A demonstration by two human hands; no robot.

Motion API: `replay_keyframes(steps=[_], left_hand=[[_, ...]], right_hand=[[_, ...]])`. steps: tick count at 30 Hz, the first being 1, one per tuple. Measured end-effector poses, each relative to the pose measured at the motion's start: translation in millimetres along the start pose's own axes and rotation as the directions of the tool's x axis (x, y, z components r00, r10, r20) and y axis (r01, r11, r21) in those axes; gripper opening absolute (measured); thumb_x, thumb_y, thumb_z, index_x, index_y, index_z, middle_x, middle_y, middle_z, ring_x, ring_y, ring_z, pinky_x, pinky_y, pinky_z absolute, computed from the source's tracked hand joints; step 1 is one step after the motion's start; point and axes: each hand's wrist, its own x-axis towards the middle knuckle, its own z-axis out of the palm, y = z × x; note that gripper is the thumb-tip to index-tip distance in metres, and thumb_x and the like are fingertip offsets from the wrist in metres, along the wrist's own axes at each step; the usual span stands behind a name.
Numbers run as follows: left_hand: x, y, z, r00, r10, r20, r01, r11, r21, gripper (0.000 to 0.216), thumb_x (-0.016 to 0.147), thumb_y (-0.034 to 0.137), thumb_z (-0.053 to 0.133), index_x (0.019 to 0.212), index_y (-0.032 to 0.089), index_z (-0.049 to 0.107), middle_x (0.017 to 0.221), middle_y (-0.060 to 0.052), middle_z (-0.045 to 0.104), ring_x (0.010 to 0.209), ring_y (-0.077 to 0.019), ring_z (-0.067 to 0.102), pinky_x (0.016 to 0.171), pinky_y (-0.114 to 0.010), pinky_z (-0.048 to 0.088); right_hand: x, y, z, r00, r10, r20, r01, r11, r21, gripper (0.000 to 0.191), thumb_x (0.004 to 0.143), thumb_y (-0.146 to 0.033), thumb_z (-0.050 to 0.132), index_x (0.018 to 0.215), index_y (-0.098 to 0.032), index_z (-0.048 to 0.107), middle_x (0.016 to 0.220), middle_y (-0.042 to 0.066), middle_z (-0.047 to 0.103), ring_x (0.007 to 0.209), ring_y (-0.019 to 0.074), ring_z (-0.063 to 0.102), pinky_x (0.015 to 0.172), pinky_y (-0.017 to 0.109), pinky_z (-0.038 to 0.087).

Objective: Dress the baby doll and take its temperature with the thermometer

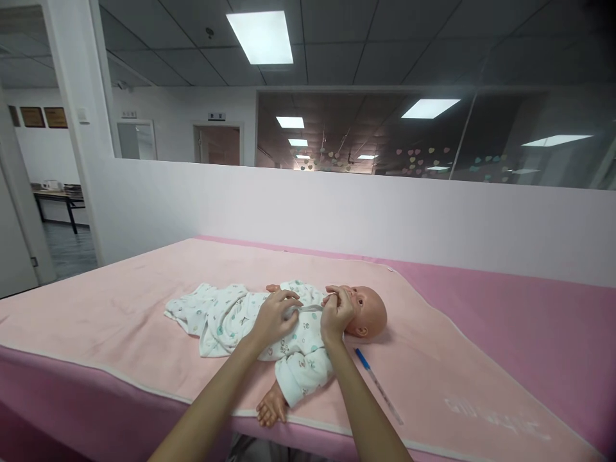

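Note:
A baby doll point(368, 311) lies on its back on a pale pink blanket point(120, 308), head to the right. It wears a white patterned garment point(231, 317). My left hand point(274, 316) rests on the doll's chest, fingers pinched on the garment's front. My right hand point(337, 311) is closed on the fabric at the collar, just under the doll's chin. One doll arm point(274, 405) sticks out toward the near edge of the bed.
A blue-capped pen-like stick point(378, 384) lies on the blanket right of my right forearm. The blanket covers a darker pink mattress point(529, 321). A white half wall point(337, 212) with glass above runs behind. A doorway opens at the left.

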Motion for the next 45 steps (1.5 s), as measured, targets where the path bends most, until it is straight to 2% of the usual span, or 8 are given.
replay_keyframes(steps=[4, 7, 10, 14, 19, 31, 38, 45], left_hand=[[-1.0, 1.3, 1.4, 1.000, -0.006, -0.014, 0.005, 1.000, -0.017, 0.021, 0.071, 0.018, 0.051, 0.084, 0.026, 0.066, 0.096, -0.006, 0.058, 0.091, -0.0245, 0.048, 0.088, -0.038, 0.031], [-0.5, 2.2, 1.9, 0.999, -0.023, -0.025, 0.022, 0.999, -0.025, 0.020, 0.071, 0.019, 0.052, 0.083, 0.025, 0.066, 0.092, -0.006, 0.058, 0.089, -0.0240, 0.048, 0.087, -0.036, 0.032], [0.4, 3.4, 2.2, 0.996, -0.057, -0.064, 0.059, 0.998, 0.027, 0.015, 0.071, 0.020, 0.051, 0.078, 0.023, 0.065, 0.086, -0.005, 0.059, 0.085, -0.0227, 0.049, 0.084, -0.034, 0.033], [0.9, 6.1, 2.1, 0.996, -0.063, -0.064, 0.075, 0.976, 0.204, 0.015, 0.073, 0.020, 0.046, 0.076, 0.021, 0.061, 0.083, -0.004, 0.058, 0.084, -0.0205, 0.050, 0.078, -0.033, 0.037], [1.1, 8.1, 1.9, 0.999, -0.026, -0.047, 0.039, 0.950, 0.309, 0.015, 0.075, 0.018, 0.044, 0.078, 0.020, 0.059, 0.085, -0.003, 0.058, 0.084, -0.0181, 0.051, 0.077, -0.030, 0.038], [0.7, 3.7, 3.8, 0.998, -0.005, -0.065, 0.027, 0.940, 0.339, 0.014, 0.074, 0.018, 0.046, 0.078, 0.020, 0.059, 0.084, -0.003, 0.059, 0.082, -0.0175, 0.052, 0.075, -0.030, 0.039], [-1.5, 5.0, 4.1, 0.997, 0.077, -0.018, -0.064, 0.916, 0.396, 0.015, 0.075, 0.017, 0.046, 0.084, 0.019, 0.058, 0.086, -0.004, 0.059, 0.080, -0.0183, 0.051, 0.076, -0.032, 0.038], [-1.8, 6.0, 3.8, 0.993, 0.116, -0.009, -0.105, 0.930, 0.351, 0.019, 0.072, 0.011, 0.045, 0.084, 0.020, 0.056, 0.087, -0.003, 0.059, 0.082, -0.0179, 0.051, 0.075, -0.032, 0.038]], right_hand=[[-1.0, -4.6, -1.1, 0.999, -0.041, -0.016, 0.039, 0.995, -0.097, 0.024, 0.070, -0.012, 0.032, 0.070, -0.016, 0.056, 0.071, 0.006, 0.060, 0.065, 0.0163, 0.053, 0.061, 0.026, 0.041], [-4.6, -8.5, -1.0, 0.988, -0.103, 0.115, 0.131, 0.955, -0.265, 0.026, 0.065, -0.008, 0.035, 0.074, -0.017, 0.057, 0.076, 0.005, 0.061, 0.071, 0.0171, 0.053, 0.063, 0.026, 0.038], [-9.5, -9.9, 1.4, 0.950, -0.134, 0.282, 0.251, 0.866, -0.432, 0.031, 0.059, -0.005, 0.038, 0.080, -0.018, 0.058, 0.080, 0.003, 0.060, 0.076, 0.0183, 0.050, 0.062, 0.026, 0.035], [-13.0, -6.8, 4.9, 0.925, -0.145, 0.351, 0.323, 0.785, -0.528, 0.033, 0.057, -0.004, 0.041, 0.081, -0.018, 0.058, 0.079, 0.003, 0.056, 0.079, 0.0187, 0.047, 0.066, 0.027, 0.033], [-12.7, -3.2, 5.6, 0.919, -0.161, 0.360, 0.342, 0.779, -0.525, 0.032, 0.059, -0.001, 0.039, 0.079, -0.018, 0.058, 0.078, 0.003, 0.053, 0.078, 0.0175, 0.046, 0.065, 0.026, 0.032], [-13.4, -5.2, 2.8, 0.914, -0.138, 0.383, 0.345, 0.761, -0.549, 0.034, 0.058, 0.000, 0.041, 0.079, -0.019, 0.059, 0.075, 0.003, 0.055, 0.073, 0.0171, 0.047, 0.063, 0.027, 0.029], [-14.1, -5.8, 2.8, 0.920, -0.208, 0.333, 0.354, 0.808, -0.471, 0.037, 0.059, 0.002, 0.037, 0.078, -0.019, 0.060, 0.076, 0.004, 0.056, 0.075, 0.0178, 0.046, 0.065, 0.027, 0.031], [-15.7, -8.9, 2.0, 0.905, -0.293, 0.307, 0.399, 0.834, -0.380, 0.035, 0.059, 0.002, 0.037, 0.073, -0.019, 0.060, 0.074, 0.003, 0.056, 0.073, 0.0169, 0.045, 0.065, 0.027, 0.032]])
